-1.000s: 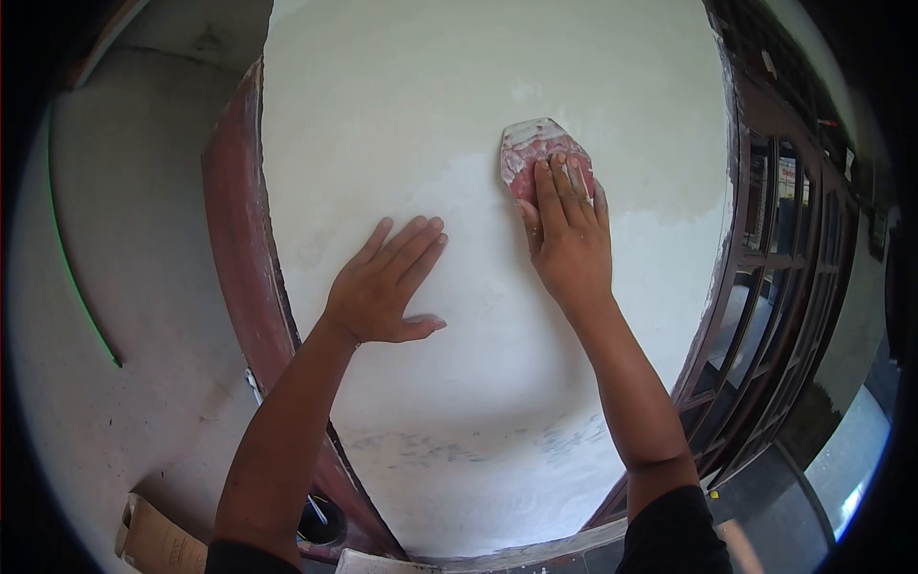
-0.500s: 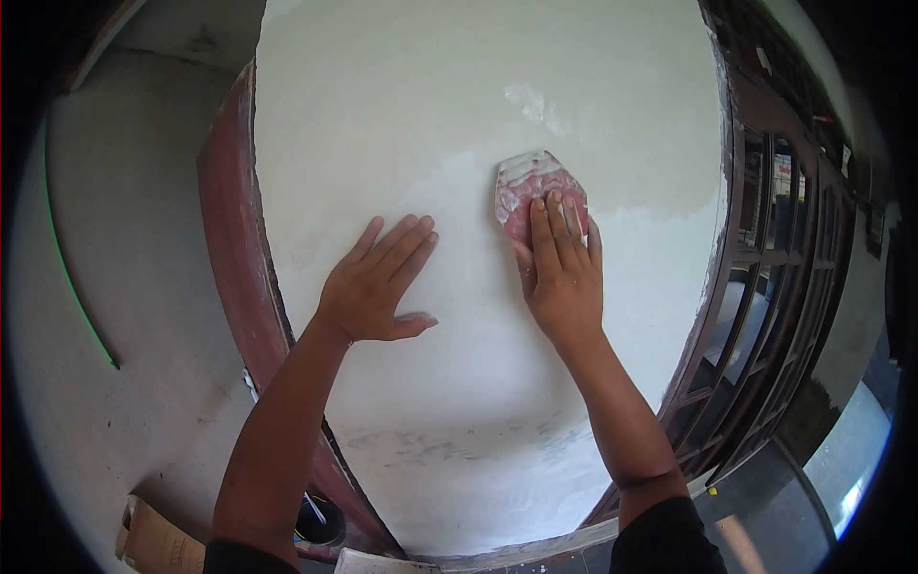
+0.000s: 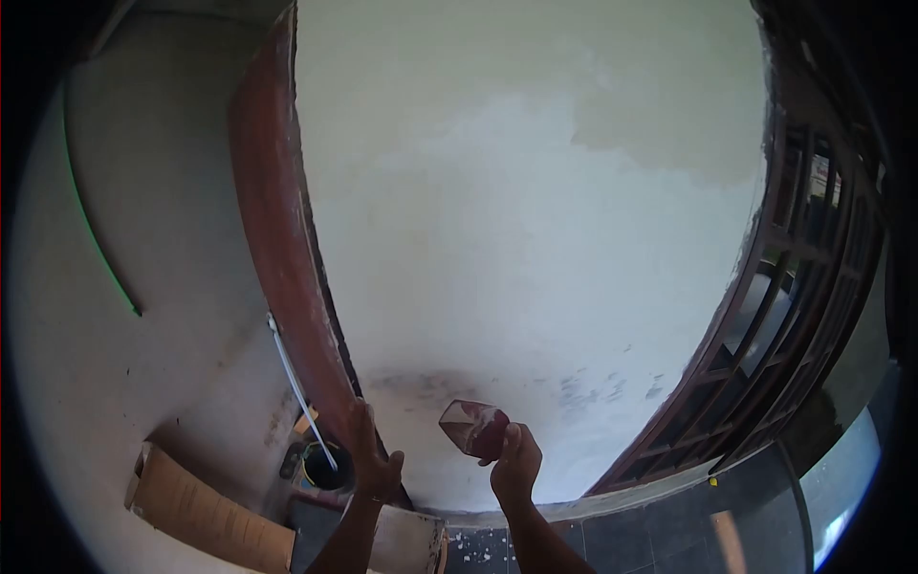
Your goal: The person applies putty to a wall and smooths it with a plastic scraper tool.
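In the head view my right hand (image 3: 517,465) grips a reddish, pointed putty spreader (image 3: 474,428) smeared with white putty, thumb on its face. The spreader is held in front of the lower part of the white wall (image 3: 535,249), over a band of dark smudges. Lower left, my left hand (image 3: 375,459) is empty, fingers up and thumb apart, overlapping the foot of the reddish-brown wooden frame (image 3: 271,191). Beside it stands a dark bucket (image 3: 320,469) with a long white-handled tool (image 3: 298,383) leaning out of it.
A cardboard box (image 3: 206,507) lies at lower left. Dark tiles (image 3: 612,545) with white spatters cover the floor. Wooden window panels with glass (image 3: 765,316) flank the wall on the right. A green line (image 3: 91,225) runs down the left wall.
Both hands have come off the wall and moved down, the right one still holding the spreader. The view has tilted lower, bringing the bucket and box further into sight.
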A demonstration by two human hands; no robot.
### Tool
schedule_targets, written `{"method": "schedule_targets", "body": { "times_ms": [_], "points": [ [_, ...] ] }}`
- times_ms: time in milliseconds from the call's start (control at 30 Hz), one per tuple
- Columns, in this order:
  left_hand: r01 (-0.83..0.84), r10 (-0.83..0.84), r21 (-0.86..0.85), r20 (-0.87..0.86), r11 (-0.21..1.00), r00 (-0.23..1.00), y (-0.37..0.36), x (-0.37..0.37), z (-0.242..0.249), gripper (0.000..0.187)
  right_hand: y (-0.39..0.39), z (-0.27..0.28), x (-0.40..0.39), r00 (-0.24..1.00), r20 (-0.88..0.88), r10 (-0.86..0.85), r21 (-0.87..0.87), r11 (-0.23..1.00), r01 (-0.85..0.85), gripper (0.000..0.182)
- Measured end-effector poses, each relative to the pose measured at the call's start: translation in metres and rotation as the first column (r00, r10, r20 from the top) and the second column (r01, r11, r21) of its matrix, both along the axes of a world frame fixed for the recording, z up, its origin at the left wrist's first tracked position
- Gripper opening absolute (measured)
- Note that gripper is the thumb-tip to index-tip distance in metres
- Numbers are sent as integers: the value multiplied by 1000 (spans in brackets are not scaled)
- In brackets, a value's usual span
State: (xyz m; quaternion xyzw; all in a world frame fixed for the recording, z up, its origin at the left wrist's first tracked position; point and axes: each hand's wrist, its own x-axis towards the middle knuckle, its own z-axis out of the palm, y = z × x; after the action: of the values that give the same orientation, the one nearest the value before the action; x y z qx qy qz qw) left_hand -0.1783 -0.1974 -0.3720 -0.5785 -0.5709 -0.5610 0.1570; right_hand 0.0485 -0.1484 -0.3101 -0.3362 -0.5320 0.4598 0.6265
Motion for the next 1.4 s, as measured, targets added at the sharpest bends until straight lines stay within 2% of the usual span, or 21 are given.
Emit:
{"method": "schedule_targets", "body": {
  "times_ms": [33,100,167,233,267,367,433,533,567,600,633,667,700,767,800,867,933,1000,1067,1167,1400],
  "points": [
    [-2,9,-45,160,999,987,-24,8,-33,101,-5,-20,-9,990,-47,129,-153,979,-135,41],
    [32,1,-60,491,998,871,-71,26,-84,92,-19,-59,-28,959,-134,250,-351,893,-282,31],
    [58,52,-150,640,987,767,-117,39,-126,88,-31,-88,-37,907,-228,353,-491,763,-420,26],
    [96,55,-163,732,982,679,-157,41,-156,84,-50,-101,-50,904,-175,389,-599,687,-411,24],
    [65,124,-213,762,975,635,-194,54,-174,84,-58,-111,-56,893,-180,411,-618,659,-428,24],
    [2,261,-305,819,952,510,-218,42,-193,80,-83,-140,-79,881,-133,454,-692,594,-410,25],
    [-24,331,-356,837,934,435,-231,38,-210,78,-94,-163,-88,869,-139,475,-728,546,-415,27],
    [-24,411,-425,856,905,314,-265,34,-253,74,-117,-206,-112,858,-15,513,-786,525,-327,20],
    [-23,440,-453,853,891,279,-271,30,-263,74,-120,-234,-118,831,109,546,-755,589,-288,18],
    [-5,443,-446,886,895,139,-278,29,-273,76,-125,-255,-121,790,231,567,-716,650,-257,15],
    [3,437,-437,900,900,5,-278,36,-278,78,-123,-272,-115,778,234,583,-741,625,-246,15],
    [5,449,-449,894,894,-13,-282,31,-300,78,-124,-291,-124,562,555,613,-643,745,-178,17],
    [15,436,-438,892,899,-122,-289,33,-322,82,-129,-311,-127,265,800,539,-514,842,-162,18],
    [24,390,-404,863,915,-321,-289,31,-355,91,-135,-360,-136,279,803,527,-501,850,-166,24],
    [31,399,-414,853,910,-337,-287,30,-367,91,-138,-381,-139,263,804,533,-489,845,-218,23],
    [91,312,-316,773,944,-553,-278,32,-386,98,-137,-419,-139,232,803,549,-495,831,-254,21],
    [99,287,-289,733,952,-616,-270,34,-412,100,-133,-452,-146,13,820,572,-536,777,-331,24],
    [99,261,-265,694,959,-671,-260,35,-433,103,-126,-472,-154,-50,802,596,-576,748,-329,25],
    [-8,127,-208,627,978,-769,-253,39,-448,108,-124,-486,-159,-112,784,611,-608,718,-340,27],
    [-32,80,-172,606,985,-792,-247,42,-460,113,-122,-494,-161,-114,721,684,-680,665,-308,26],
    [-28,55,-125,607,992,-793,-241,40,-454,115,-122,-499,-157,-124,694,709,-709,642,-293,25]
  ]
}}
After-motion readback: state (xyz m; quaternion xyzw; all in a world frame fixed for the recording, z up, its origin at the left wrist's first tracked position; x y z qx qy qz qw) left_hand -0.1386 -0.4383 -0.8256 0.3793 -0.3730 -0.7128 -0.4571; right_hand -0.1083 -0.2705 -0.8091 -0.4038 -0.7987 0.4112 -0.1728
